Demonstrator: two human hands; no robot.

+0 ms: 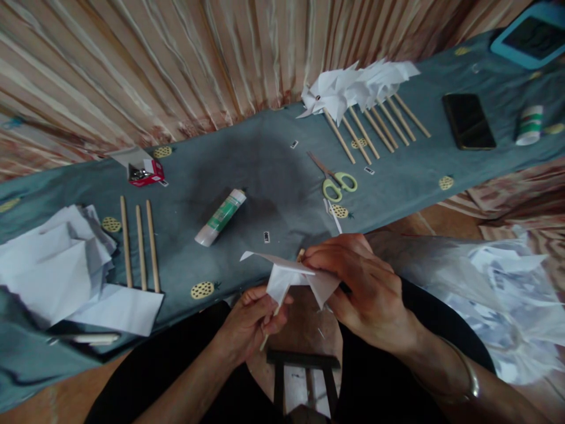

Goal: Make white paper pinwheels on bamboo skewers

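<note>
A white paper pinwheel [282,278] on a thin wooden stick is held between my hands, just off the table's near edge. My left hand [253,321] is closed round the stick below the paper. My right hand [364,288] grips the pinwheel's right side, fingers by the stick's top end; its fingertips are partly hidden. Beyond them lies a glue stick [221,217] with a green and white label. Green-handled scissors [333,179] rest to its right, with thin paper strips [334,217] close by.
Finished white pinwheels [359,88] lie in a row at the back. To the left are stacked paper sheets [48,268], three wooden sticks [139,241], a knife-like tool [88,338] and a red box [145,171] of small metal pieces. A phone [469,121] and a plastic bag [507,306] are at right.
</note>
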